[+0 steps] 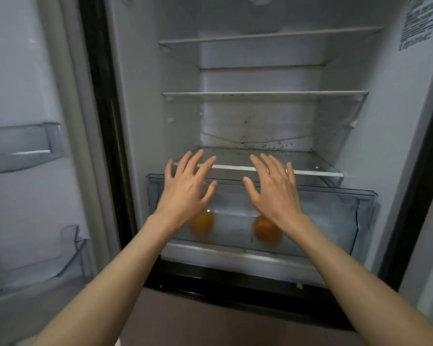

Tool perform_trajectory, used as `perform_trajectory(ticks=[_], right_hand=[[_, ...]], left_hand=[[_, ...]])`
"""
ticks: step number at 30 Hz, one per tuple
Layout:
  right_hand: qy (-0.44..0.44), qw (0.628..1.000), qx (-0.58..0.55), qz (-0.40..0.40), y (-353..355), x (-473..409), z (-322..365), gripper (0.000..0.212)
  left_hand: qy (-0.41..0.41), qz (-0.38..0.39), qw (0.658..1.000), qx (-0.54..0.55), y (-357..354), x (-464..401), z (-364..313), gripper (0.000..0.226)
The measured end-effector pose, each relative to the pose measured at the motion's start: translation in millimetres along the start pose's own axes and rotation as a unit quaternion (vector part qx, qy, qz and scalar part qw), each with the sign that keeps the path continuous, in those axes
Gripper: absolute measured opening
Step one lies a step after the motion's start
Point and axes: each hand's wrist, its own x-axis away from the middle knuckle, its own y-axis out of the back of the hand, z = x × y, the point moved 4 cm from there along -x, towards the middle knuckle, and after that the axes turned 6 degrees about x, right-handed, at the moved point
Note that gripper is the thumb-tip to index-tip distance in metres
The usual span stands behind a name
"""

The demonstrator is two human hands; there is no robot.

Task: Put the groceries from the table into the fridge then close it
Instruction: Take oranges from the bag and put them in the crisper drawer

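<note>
Head view: fridge (pixel 145 101) stands open, door swung to your left. Both hands are empty w/ fingers spread wide: left hand (pixel 186 188) and right hand (pixel 275 193) hover in front of the clear crisper drawer (pixel 335 211), just below the lowest glass shelf (pixel 298 161). Two oranges (pixel 201 223) (pixel 266 229) sit inside the drawer, low, directly under your wrists, one per hand. Can't tell if your palms touch the drawer front. Probably next: push drawer in, straight back, both hands equally near. Table not in view.
</note>
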Motion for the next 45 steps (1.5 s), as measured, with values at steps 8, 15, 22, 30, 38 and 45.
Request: perform_trajectory(ticks=[8, 15, 22, 30, 38, 45], right_hand=[[0.081, 0.996, 0.000, 0.049, -16.2, 111.1, 100.0, 0.063], [0.136, 0.983, -0.055, 0.115, -10.9, 219.0, 206.3, 0.062], [0.239, 0.942, -0.139, 0.191, -7.3, 293.7, 345.7, 0.063], [0.357, 0.872, -0.261, 0.212, -6.3, 333.8, 529.6, 0.069], [0.448, 0.800, -0.299, 0.264, -35.0, 365.8, 699.3, 0.063], [0.512, 0.742, -0.331, 0.279, -47.3, 364.2, 828.8, 0.062]], left_hand=[[0.055, 0.027, 0.998, -0.023, 30.0, 158.0, 26.2, 0.061], [0.134, 0.081, 0.986, -0.064, 82.8, 304.8, 59.5, 0.059], [0.277, 0.117, 0.944, -0.133, 166.9, 441.9, 118.2, 0.061], [0.428, 0.084, 0.880, -0.189, 275.2, 568.1, 193.2, 0.072], [0.571, 0.078, 0.789, -0.213, 341.5, 653.5, 289.8, 0.058], [0.624, 0.048, 0.748, -0.221, 395.4, 712.9, 373.4, 0.056]])
